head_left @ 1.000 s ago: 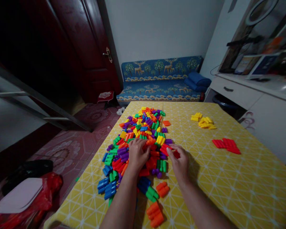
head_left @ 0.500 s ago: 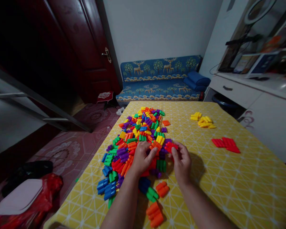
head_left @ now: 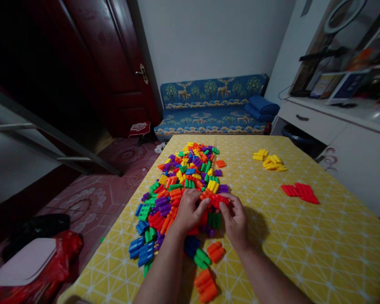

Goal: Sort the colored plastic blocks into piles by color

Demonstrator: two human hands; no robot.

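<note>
My left hand (head_left: 190, 212) is closed on an orange building block (head_left: 207, 194), thumb on its near side, above the right edge of a mixed heap of plastic blocks (head_left: 164, 205). Between the thumb and fingers of my right hand (head_left: 236, 220) is a red building block (head_left: 221, 201). The two blocks meet end to end; whether they are joined I cannot tell. Below my hands lie a green block (head_left: 202, 258) and loose orange blocks (head_left: 216, 251).
On the yellow patterned table (head_left: 307, 249), yellow blocks (head_left: 272, 162) lie at the far right, with red blocks (head_left: 300, 192) nearer. A blue sofa (head_left: 209, 114) stands beyond, a white cabinet (head_left: 351, 156) on the right.
My right hand has moved left with the red block, up against the orange block in my left hand. My left hand has barely moved.
</note>
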